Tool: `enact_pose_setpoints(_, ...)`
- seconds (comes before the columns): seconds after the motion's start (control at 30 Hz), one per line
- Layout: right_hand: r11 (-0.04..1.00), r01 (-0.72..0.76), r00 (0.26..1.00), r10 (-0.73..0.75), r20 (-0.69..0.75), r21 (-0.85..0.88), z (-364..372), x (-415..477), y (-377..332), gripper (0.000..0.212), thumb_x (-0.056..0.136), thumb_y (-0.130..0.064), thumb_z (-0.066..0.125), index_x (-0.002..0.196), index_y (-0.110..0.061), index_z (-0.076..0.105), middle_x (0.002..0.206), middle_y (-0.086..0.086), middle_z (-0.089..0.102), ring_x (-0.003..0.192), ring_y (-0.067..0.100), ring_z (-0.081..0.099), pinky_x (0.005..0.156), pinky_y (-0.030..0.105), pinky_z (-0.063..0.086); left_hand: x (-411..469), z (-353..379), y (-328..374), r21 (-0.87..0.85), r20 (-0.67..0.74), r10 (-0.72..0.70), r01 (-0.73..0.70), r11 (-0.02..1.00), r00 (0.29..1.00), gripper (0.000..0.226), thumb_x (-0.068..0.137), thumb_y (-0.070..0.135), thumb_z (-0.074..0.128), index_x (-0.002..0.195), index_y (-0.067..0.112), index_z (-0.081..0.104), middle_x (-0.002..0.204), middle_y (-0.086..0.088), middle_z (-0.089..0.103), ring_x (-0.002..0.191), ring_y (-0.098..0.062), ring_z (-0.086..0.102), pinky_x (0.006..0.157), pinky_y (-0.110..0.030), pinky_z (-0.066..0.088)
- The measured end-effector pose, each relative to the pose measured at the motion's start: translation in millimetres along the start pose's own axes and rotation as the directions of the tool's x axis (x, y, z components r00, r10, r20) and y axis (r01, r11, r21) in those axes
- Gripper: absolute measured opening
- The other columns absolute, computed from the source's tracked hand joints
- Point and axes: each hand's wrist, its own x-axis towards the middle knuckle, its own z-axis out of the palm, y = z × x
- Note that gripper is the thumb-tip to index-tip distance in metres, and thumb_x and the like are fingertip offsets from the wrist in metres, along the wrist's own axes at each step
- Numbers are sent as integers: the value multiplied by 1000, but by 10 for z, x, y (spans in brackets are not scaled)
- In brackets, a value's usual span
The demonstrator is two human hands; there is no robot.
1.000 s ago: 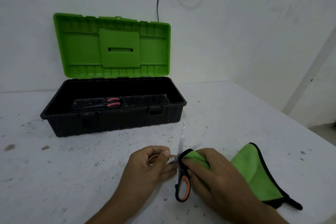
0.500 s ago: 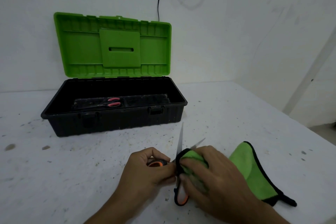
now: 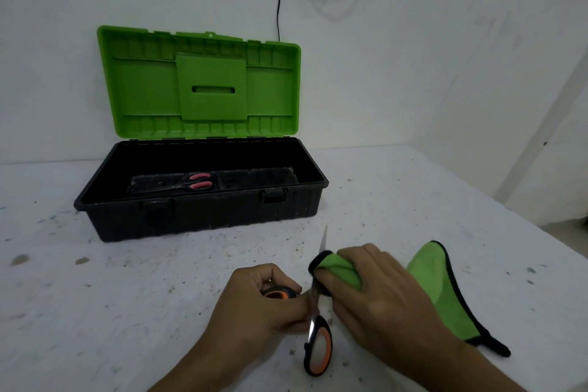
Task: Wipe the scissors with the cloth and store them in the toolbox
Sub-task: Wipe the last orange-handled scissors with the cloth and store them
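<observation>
Scissors [image 3: 318, 340] near the front edge of the desk [image 3: 397, 200], opened wide: one blade pointing straight away toward the toolbox [image 3: 203, 216], long axis running front to back, tip showing above the cloth [image 3: 432, 289]; one orange-and-black handle loop nearest the front edge, the other off to the left. Left hand [image 3: 257, 305] curled, fingers closed around that left handle loop. Right hand [image 3: 381, 299] bunched on a fold of green, black-edged cloth, pressing it against the blade; rest of the cloth trailing on the desk toward the right edge. Toolbox well back near the desk's rear edge, green lid [image 3: 203, 83] standing upright and open, red-handled scissors [image 3: 197, 181] lying crosswise in its black tray.
</observation>
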Motion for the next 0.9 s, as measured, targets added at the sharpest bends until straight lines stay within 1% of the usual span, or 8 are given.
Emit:
enact_pose_setpoints(0.13,997,-78,997,78,9,22,-96,83,126,30,85,-21,52,112,-18,64,97,10,60,81,25,54,60,35,47,-30,54,32,-39,55,-53,56,998,997,20,64,-2,86,72,-6,68,66,-24,71,55,-32,70,56,-34,61)
enact_pose_setpoints(0.33,985,161,978,-167,125,57,-142,29,100,29,84,-22,59,112,-21,67,103,7,61,89,21,53,68,30,45,-29,26,42,-25,44,-74,75,997,996,23,61,1,88,73,-5,69,66,-23,71,59,-34,71,64,-45,63)
enact_pose_setpoints(0.5,997,-9,996,2,86,74,-134,161,430,27,87,-19,51,108,-19,69,100,9,60,84,24,54,63,32,46,-47,21,76,12,85,-79,78,997,993,24,61,5,89,73,-1,70,65,-20,73,60,-32,73,65,-39,63)
enact_pose_setpoints(0.57,995,-22,996,14,91,99,-125,177,493,27,91,-20,49,110,-20,68,100,8,59,84,24,54,62,33,46,-48,21,85,7,89,-82,82,997,993,23,61,5,89,72,0,70,66,-20,73,59,-32,73,61,-34,62)
enact_pose_setpoints(0.67,990,65,991,-79,104,128,-199,173,439,27,90,-19,53,112,-20,69,104,9,61,87,23,55,66,33,48,-34,12,107,-26,92,-87,89,996,992,21,61,4,89,71,1,70,68,-23,73,57,-31,72,56,-29,59)
enact_pose_setpoints(0.77,961,206,960,-235,153,183,-253,151,378,26,91,-19,53,111,-23,68,111,7,61,93,22,55,71,32,47,-13,-9,110,-25,107,-83,86,996,991,22,60,4,89,70,2,70,64,-20,72,59,-33,72,63,-36,62)
enact_pose_setpoints(0.83,963,165,968,-199,152,212,-227,137,449,27,91,-20,53,112,-26,69,113,5,61,97,20,55,74,30,47,-24,-14,113,-14,132,-86,88,996,988,22,60,3,89,70,2,70,63,-18,71,61,-33,71,63,-38,63)
enact_pose_setpoints(0.9,976,71,988,-98,123,205,-169,129,551,29,90,-19,53,113,-26,70,113,3,61,97,18,55,72,27,44,-44,-13,115,-14,156,-99,102,995,983,22,61,1,88,73,-1,69,62,-17,71,59,-30,71,58,-33,61)
